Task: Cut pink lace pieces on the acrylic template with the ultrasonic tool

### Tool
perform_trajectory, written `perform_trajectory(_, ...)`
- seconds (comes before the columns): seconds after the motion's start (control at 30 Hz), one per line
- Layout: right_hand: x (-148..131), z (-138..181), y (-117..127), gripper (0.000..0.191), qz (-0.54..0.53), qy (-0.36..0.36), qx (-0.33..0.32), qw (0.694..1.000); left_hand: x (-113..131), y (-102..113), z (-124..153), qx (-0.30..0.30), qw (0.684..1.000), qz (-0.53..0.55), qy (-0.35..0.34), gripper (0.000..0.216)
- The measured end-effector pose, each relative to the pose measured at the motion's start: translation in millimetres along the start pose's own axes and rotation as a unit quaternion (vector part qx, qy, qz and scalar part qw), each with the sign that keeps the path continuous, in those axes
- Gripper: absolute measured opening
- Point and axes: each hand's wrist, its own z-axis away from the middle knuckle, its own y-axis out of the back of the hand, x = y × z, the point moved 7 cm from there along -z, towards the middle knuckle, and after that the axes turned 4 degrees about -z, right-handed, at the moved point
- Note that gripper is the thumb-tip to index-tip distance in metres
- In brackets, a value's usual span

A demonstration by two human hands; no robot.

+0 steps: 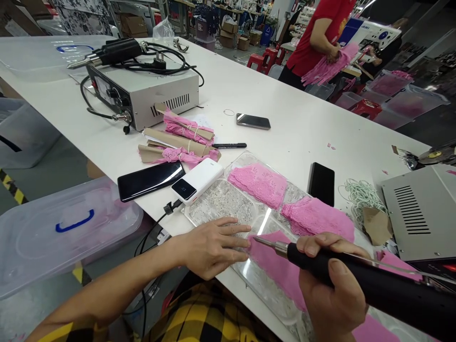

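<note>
My right hand [331,280] is closed around a thick black handpiece [377,280] with a slim pointed metal tip. The tip rests at or just above the left edge of a pink fabric piece [276,261]; contact is hard to tell. This piece lies flat on a clear plastic template board [245,266]. My left hand [213,247] lies palm down with fingers stretched, fingertips at the edge of the same piece. Behind it on the board are a pink lace stack [258,183] and another pink stack [317,216].
Around the board lie a white power bank [199,179], a black phone [151,180] and another dark phone [321,184]. A grey control box [167,90] carries a second handpiece [114,52]. Green cord [361,197] lies near another grey box [420,209]. A person in red [317,42] stands beyond.
</note>
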Motion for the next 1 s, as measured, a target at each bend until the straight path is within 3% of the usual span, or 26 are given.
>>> perform_trajectory(0.43,5,4,-9,0.006,-0.008,-0.002,-0.043,0.999,0,-1,-1,-0.014,1.000,-0.003,0.004,0.025)
perform_trajectory(0.63,6,3,-9,0.009,-0.019,-0.003,-0.019,1.000,0,1,-1,-0.016,1.000,0.001,0.015,0.026)
perform_trajectory(0.73,-5,-5,5,0.017,-0.038,0.002,0.039,0.998,-1,4,0,-0.011,1.000,0.004,0.016,0.027)
perform_trajectory(0.9,-41,-23,54,0.043,-0.039,0.023,0.137,0.990,-3,8,-4,0.004,0.999,-0.036,0.011,0.036)
perform_trajectory(1.0,-53,-26,84,0.029,-0.023,0.029,0.173,0.984,-3,4,-16,-0.001,0.998,-0.058,0.008,0.038)
